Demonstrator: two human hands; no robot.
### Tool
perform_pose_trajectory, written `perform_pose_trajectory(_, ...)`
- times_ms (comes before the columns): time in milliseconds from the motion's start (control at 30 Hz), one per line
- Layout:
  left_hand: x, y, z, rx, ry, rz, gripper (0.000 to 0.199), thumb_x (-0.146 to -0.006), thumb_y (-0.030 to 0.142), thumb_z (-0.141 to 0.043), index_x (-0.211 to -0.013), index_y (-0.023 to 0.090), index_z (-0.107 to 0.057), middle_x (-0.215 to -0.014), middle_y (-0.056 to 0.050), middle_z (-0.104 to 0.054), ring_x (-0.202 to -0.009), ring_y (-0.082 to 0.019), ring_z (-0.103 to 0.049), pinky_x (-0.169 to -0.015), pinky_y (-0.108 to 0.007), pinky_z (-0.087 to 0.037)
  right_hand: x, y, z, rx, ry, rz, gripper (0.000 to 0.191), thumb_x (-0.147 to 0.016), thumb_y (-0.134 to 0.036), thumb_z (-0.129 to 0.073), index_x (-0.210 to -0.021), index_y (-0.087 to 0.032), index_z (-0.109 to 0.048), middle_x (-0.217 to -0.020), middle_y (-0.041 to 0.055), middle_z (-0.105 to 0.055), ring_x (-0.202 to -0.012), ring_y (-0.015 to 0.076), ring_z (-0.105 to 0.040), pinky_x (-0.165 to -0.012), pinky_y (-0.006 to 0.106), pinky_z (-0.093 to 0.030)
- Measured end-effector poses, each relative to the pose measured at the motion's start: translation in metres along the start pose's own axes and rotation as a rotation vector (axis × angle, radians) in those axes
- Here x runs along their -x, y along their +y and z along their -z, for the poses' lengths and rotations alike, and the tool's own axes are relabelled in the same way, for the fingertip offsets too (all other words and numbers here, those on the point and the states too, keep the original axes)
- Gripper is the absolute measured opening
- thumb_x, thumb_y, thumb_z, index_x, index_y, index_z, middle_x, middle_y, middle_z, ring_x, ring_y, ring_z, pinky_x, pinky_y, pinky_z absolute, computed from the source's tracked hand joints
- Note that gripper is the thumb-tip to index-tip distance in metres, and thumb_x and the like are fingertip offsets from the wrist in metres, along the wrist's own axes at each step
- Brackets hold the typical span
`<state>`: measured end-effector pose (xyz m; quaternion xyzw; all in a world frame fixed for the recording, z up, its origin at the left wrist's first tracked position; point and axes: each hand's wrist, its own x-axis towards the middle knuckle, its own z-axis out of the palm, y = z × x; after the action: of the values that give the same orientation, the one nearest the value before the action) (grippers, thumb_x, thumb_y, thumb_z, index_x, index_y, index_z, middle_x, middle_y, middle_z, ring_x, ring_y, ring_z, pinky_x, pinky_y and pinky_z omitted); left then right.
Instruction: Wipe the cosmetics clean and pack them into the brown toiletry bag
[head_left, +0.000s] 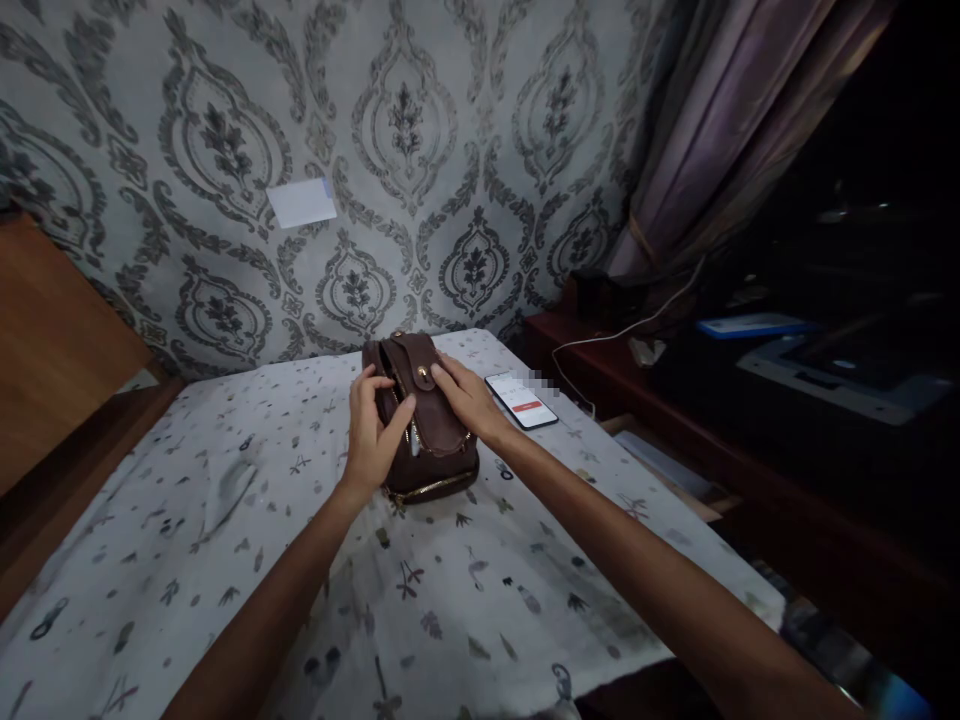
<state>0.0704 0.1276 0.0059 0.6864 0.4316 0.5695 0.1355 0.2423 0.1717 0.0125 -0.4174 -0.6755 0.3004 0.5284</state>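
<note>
A small brown leather bag (442,430) with gold zips and a flap with a gold clasp lies on the patterned cloth in front of me. My left hand (371,430) is at its left side, fingers curled along the edge near a dark gap by the flap. The left thumb rests on the front, beside a zip and its pull. On the other side, my right hand (472,400) grips the bag's right edge. Its thumb presses next to the clasp, and its other fingers are mostly hidden behind the bag.
A phone (523,400) with a lit screen lies right of the bag on the white printed cloth (247,590). Beyond it stands a dark red desk (607,345) with a white cable (622,330) and an open drawer (667,465). A wooden panel (60,340) rises at left.
</note>
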Motion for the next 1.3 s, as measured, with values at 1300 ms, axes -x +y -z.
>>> perform_pose_trajectory(1300, 0.026, 0.015, -0.003, -0.018, -0.041, 0.11, 0.028, -0.085, 0.033, -0.067, -0.068, 0.021, -0.049, -0.154, -0.012, -0.041, -0.144, -0.029, -0.039, -0.118, -0.048, -0.032, 0.09, 0.026, 0.003, 0.028, -0.059, 0.128, 0.067, -0.097, -0.06, -0.046, -0.154, -0.027, -0.034, -0.166, 0.0091, -0.022, -0.157, 0.0246, -0.011, -0.128, 0.049, -0.01)
